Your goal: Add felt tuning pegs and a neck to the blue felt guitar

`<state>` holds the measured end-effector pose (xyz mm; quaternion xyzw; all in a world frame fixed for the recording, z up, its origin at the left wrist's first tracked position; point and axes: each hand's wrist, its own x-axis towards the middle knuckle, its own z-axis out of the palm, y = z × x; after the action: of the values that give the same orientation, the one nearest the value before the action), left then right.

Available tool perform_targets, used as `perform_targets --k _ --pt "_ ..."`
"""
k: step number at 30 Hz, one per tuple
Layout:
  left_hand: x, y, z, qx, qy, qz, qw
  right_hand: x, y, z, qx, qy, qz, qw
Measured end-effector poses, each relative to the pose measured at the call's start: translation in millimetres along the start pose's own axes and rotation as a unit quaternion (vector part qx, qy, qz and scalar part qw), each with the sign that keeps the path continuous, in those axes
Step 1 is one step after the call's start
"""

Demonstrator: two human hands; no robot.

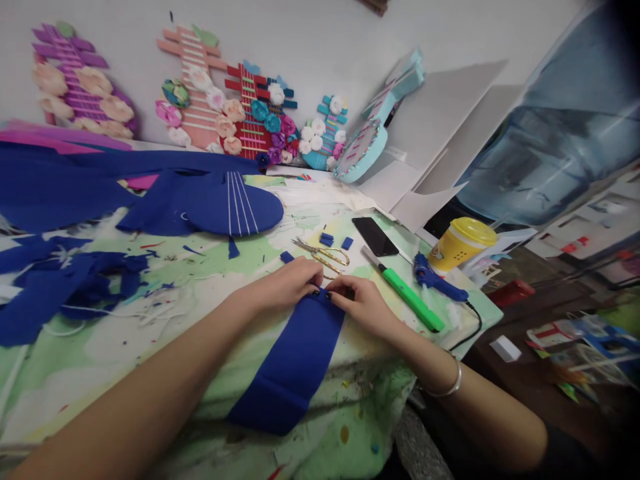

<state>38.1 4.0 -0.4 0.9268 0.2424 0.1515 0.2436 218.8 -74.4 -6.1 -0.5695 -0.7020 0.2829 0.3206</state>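
Observation:
A wide strip of dark blue fabric (pixel 293 370) runs from both hands down over the table's front edge. My left hand (pixel 290 283) pinches its far end between thumb and fingers. Close beside it, my right hand (pixel 357 300) grips the same end, where the edge looks folded over. Just beyond my fingers lie gold-handled scissors (pixel 320 251), their blades pointing left. Small blue pieces (pixel 327 239) rest behind the scissors. What my left fingers press underneath is partly hidden.
A green utility knife (pixel 410 298), a black phone (pixel 375 236), a blue glue gun (pixel 437 279) with its cord and a yellow tub (pixel 465 241) stand right. Blue scraps (pixel 75 273) and a blue guitar-shaped piece (pixel 237 205) lie left. Decorated guitar shapes (pixel 193 87) lean on the wall.

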Motion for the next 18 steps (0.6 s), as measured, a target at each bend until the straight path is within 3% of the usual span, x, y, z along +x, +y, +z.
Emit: perform_targets --k 8,18 --pt "-3.7 6.3 -1.2 -0.017 0.016 0.007 1.000 2.3 -3.5 5.4 -0.035 0.008 -0.018 0.999" --pt "-4.8 -0.1 -1.8 -0.011 0.011 0.037 0.999 1.7 -8.3 7.7 -0.080 0.022 -0.023 0.996"
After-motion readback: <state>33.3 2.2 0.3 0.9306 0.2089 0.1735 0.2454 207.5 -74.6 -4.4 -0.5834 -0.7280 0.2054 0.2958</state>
